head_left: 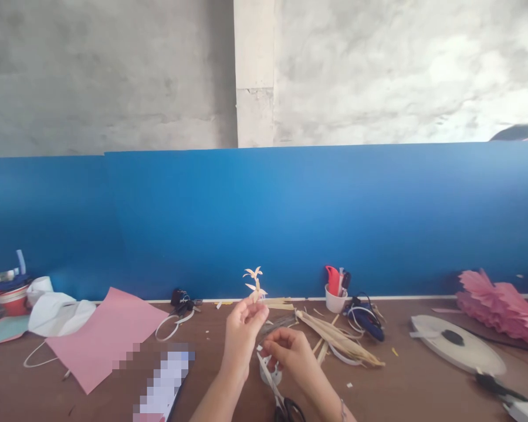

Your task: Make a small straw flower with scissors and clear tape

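My left hand (245, 325) is raised over the middle of the table, its fingers pinching the base of a small cream flower-like piece (256, 287) with pointed petals in two tiers. Lower and to the right, my right hand (288, 350) has its thumb and fingertips curled together; whatever they hold is too small to make out. Beneath it lie scissors (275, 387) with black handles, beside a small round whitish object partly covered by the blades. A bundle of dry, straw-coloured husk strips (341, 340) lies to the right of my right hand.
Pink paper (108, 337), white cloth (59, 313) and a phone-like object (165, 384) lie left. At the back stands a white cup (335, 299) with red-handled tools. To the right are a white oval object (457, 344) and pink ruffled paper (501, 308). A blue partition (290, 223) rises behind.
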`<state>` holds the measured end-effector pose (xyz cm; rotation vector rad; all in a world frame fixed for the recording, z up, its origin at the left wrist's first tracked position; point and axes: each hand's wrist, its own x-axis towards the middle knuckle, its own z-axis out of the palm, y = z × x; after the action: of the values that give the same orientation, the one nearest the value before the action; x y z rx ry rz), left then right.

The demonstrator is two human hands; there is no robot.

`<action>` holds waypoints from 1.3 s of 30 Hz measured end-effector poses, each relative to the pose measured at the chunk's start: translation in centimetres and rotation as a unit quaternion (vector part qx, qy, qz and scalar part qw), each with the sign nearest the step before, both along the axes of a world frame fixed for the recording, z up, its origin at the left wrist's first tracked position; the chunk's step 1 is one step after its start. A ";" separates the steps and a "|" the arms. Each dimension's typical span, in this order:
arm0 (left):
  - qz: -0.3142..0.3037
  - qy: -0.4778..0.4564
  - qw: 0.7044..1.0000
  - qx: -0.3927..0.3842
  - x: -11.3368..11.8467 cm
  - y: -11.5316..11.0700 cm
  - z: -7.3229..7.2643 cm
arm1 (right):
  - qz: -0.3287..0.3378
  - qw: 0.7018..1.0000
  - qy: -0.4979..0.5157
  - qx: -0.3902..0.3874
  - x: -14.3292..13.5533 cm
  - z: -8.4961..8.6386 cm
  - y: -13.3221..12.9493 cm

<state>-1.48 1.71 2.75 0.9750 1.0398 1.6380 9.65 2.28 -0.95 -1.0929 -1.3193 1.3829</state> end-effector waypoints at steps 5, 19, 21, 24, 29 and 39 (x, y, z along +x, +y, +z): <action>0.000 0.028 1.000 -0.002 0.2 0.4 0.9 | 0.030 0.999 -0.014 0.012 0.5 -0.4 0.3; -0.086 0.057 0.995 -0.003 2.4 -1.1 -0.1 | -0.127 0.981 0.081 0.121 2.4 2.8 -0.9; -0.102 0.051 0.993 -0.006 2.7 -1.4 0.1 | -0.124 0.980 0.095 0.125 2.5 2.7 -0.8; -0.105 0.051 0.993 -0.007 3.0 -1.6 0.3 | -0.128 0.976 0.093 0.146 2.7 2.8 -0.7; -0.101 0.049 0.994 0.007 3.0 -1.5 0.0 | -0.107 0.982 0.109 0.111 2.8 3.3 -1.0; -0.123 0.102 0.986 0.051 2.6 -1.5 0.1 | -0.043 0.987 0.126 0.088 3.3 3.4 -0.9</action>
<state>1.13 0.21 2.85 1.3075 0.9336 1.4208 12.94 1.34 2.44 -0.8180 -1.1700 1.2688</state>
